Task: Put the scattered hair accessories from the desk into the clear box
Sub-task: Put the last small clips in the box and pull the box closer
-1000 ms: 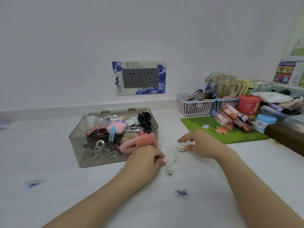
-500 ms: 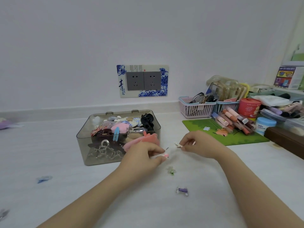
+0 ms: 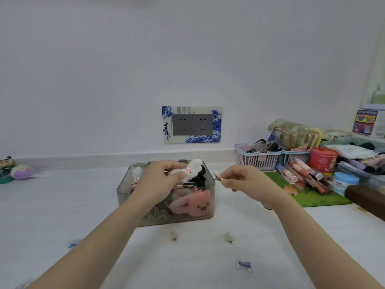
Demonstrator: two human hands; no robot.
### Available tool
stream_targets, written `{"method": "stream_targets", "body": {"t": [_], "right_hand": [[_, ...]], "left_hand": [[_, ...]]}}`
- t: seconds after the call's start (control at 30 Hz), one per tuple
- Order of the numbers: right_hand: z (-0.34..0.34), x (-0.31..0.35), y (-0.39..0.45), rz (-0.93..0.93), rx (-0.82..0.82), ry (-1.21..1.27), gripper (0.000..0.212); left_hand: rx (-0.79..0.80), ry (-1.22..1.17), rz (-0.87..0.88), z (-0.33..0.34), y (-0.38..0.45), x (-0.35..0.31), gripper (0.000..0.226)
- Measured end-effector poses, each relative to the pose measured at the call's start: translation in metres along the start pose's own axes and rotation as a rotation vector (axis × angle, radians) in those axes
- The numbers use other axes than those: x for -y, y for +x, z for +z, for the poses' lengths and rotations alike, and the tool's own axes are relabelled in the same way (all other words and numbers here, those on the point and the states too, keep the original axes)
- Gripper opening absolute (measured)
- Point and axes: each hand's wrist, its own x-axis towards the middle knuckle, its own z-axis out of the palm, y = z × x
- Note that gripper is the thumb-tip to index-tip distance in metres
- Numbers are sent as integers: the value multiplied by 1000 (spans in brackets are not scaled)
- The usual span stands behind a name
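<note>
While the clear box (image 3: pixel 125 190) sat in the middle of the white worktop (image 3: pixel 52 205), both hands were held up around its far right corner. A fluffy white hair clip (image 3: pixel 192 170) was pinched in the left hand (image 3: pixel 158 180), whose grip was curled tight around it, right over the open box. A tiny white clip (image 3: pixel 215 175) was held between the fingertips of the right hand (image 3: pixel 245 182), just past the right edge of the box, with a narrow grip. A pink plush animal clip (image 3: pixel 195 204), a black claw clip (image 3: pixel 199 178) and other soft pieces were seen packed inside the box. Four small clips were left lying on the worktop in front of the box: a blue one (image 3: pixel 73 244) near the left arm, a pinkish one (image 3: pixel 174 235), a green one (image 3: pixel 228 238) and a purple one (image 3: pixel 244 265). Pens (image 3: pixel 302 176) were piled on a green mat (image 3: pixel 325 199) at the right.
</note>
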Motion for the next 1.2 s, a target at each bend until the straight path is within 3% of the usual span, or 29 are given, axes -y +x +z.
{"method": "stream_targets", "body": {"t": [0.17,0.37,0.6,0.73,0.83,0.9,1.03,1.2], "right_hand": [[20,25,43,-60,-47,-144,7],[52,32,90,-46,10,-380,10],[66,25,110,-65,93,-786,16],[64,23,111,-75,125,-854,18],[60,23,108,-88,121,-830,19],[60,24,107,-107,74,-785,19],[63,26,101,-121,89,-776,22],[60,35,91,-139,30,-691,22]], "left_hand": [[0,146,-89,-32,46,9,12],[123,266,-188,-37,83,30,13],[191,480,-110,-25,97,39,18],[213,649,-78,-20,97,37,20],[166,766,37,-19,98,37,21],[166,723,99,-18,96,38,23],[351,549,-27,-14,84,44,28],[173,458,89,-26,73,31,29]]}}
